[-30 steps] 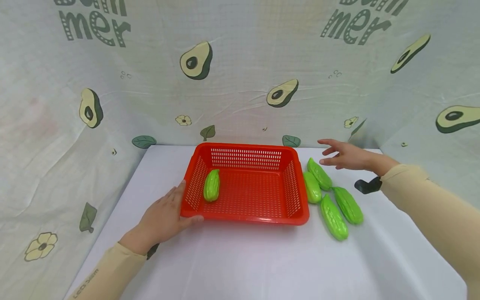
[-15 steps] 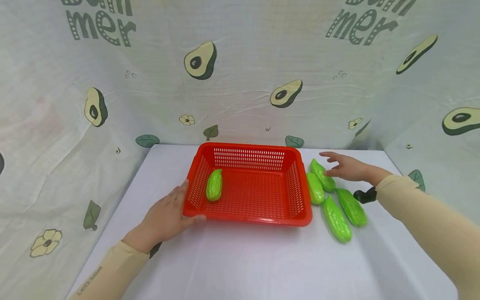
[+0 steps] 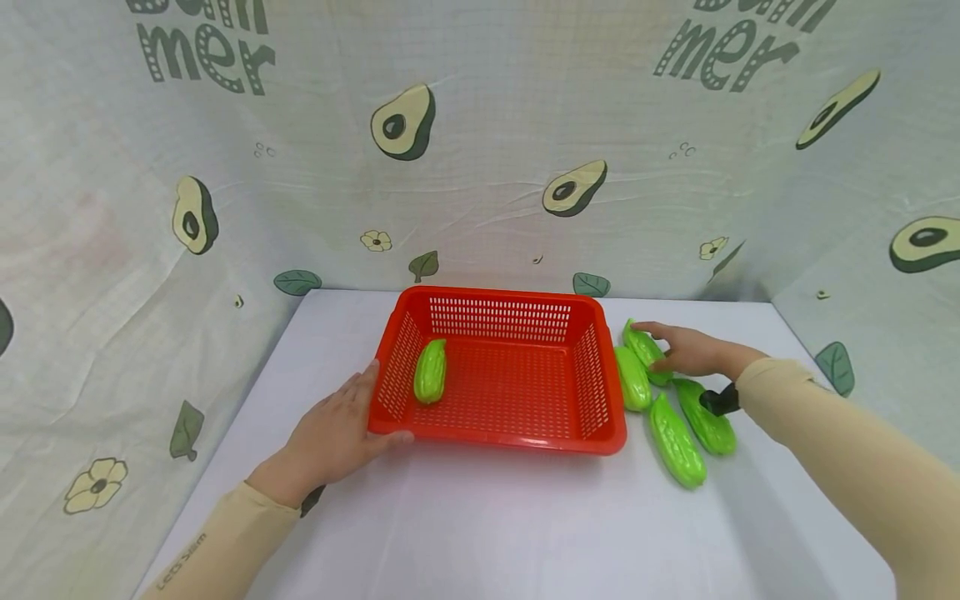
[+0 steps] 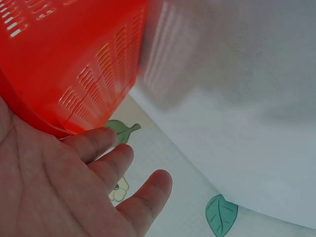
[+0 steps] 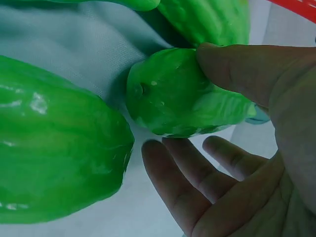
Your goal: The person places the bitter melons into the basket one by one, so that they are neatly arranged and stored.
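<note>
Right hand [image 3: 693, 352] has dropped since the earlier frame and now straddles the far green gourd [image 3: 642, 345], on the table just right of the red basket [image 3: 510, 442]. Thumb lies over one side, fingers spread wide along the other (can't tell if they're pressing). Gourd is glossy and looks like plastic: probably light, stiff, slightly slippery, hardly fragile. Best hold: across the fat middle, off the tapered tip. Left hand [image 3: 330, 437], fingers straight, touches the basket's near-left corner.
</note>
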A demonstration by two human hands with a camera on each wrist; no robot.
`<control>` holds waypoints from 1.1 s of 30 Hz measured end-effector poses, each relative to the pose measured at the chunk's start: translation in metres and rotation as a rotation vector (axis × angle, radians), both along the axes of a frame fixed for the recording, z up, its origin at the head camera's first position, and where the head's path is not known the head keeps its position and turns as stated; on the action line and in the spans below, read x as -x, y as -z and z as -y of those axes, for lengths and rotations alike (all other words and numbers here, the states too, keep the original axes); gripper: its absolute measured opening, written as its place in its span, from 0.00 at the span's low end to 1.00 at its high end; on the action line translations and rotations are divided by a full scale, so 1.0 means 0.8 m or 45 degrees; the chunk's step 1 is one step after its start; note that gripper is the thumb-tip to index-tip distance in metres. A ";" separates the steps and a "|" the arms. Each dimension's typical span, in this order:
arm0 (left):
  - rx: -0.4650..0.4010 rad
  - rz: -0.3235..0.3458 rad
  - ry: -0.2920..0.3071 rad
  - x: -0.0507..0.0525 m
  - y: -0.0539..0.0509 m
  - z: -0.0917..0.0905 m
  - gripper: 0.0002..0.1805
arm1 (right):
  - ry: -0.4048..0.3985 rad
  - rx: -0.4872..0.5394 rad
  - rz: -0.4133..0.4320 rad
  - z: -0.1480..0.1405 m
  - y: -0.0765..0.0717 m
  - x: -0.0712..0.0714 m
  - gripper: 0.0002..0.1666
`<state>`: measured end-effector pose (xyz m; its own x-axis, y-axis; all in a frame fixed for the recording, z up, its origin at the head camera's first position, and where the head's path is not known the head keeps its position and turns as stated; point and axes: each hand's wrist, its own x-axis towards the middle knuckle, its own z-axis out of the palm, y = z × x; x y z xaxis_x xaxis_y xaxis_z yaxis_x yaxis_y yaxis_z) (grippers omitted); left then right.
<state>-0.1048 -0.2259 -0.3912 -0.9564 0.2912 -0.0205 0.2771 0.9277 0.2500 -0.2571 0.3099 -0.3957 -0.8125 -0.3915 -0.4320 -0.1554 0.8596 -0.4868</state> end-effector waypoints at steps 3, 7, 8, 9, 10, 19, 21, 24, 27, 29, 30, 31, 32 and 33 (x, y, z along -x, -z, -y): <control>-0.003 -0.001 0.001 0.000 0.000 0.000 0.70 | 0.014 -0.009 0.019 0.000 0.003 0.002 0.48; -0.006 -0.002 -0.002 -0.001 -0.001 -0.001 0.70 | 0.024 -0.023 0.043 0.000 0.007 0.004 0.48; -0.006 -0.001 -0.002 -0.001 -0.001 -0.001 0.70 | 0.025 -0.028 0.044 0.000 0.007 0.005 0.47; -0.006 0.000 -0.003 -0.001 -0.001 -0.001 0.70 | 0.024 -0.032 0.042 0.000 0.007 0.005 0.47; -0.007 0.002 -0.003 -0.001 -0.001 -0.001 0.70 | 0.016 -0.036 0.039 0.001 0.007 0.005 0.47; 0.000 -0.001 0.003 -0.001 0.000 -0.001 0.70 | 0.003 -0.035 0.017 0.003 0.004 0.005 0.47; -0.006 -0.003 0.007 -0.001 0.000 -0.001 0.70 | 0.003 -0.026 0.004 0.002 0.004 0.006 0.47; -0.010 -0.004 0.010 -0.001 0.000 -0.001 0.70 | 0.006 -0.010 -0.027 -0.002 0.003 0.007 0.48; -0.011 0.001 0.008 -0.001 0.000 -0.001 0.70 | 0.015 0.013 -0.061 -0.007 -0.003 0.007 0.49; -0.009 0.002 0.005 -0.002 -0.001 -0.001 0.71 | 0.032 0.033 -0.079 -0.010 -0.010 0.007 0.49; -0.008 0.003 0.004 -0.002 -0.001 0.000 0.71 | 0.042 0.042 -0.089 -0.010 -0.013 0.007 0.49; -0.007 0.003 0.003 -0.002 -0.001 0.000 0.71 | 0.050 0.049 -0.100 -0.011 -0.018 0.006 0.49; -0.007 0.004 0.003 -0.002 -0.001 0.000 0.71 | 0.058 0.055 -0.107 -0.012 -0.022 0.006 0.49; -0.006 0.003 0.002 -0.002 -0.001 0.000 0.71 | 0.067 0.068 -0.111 -0.013 -0.027 0.005 0.49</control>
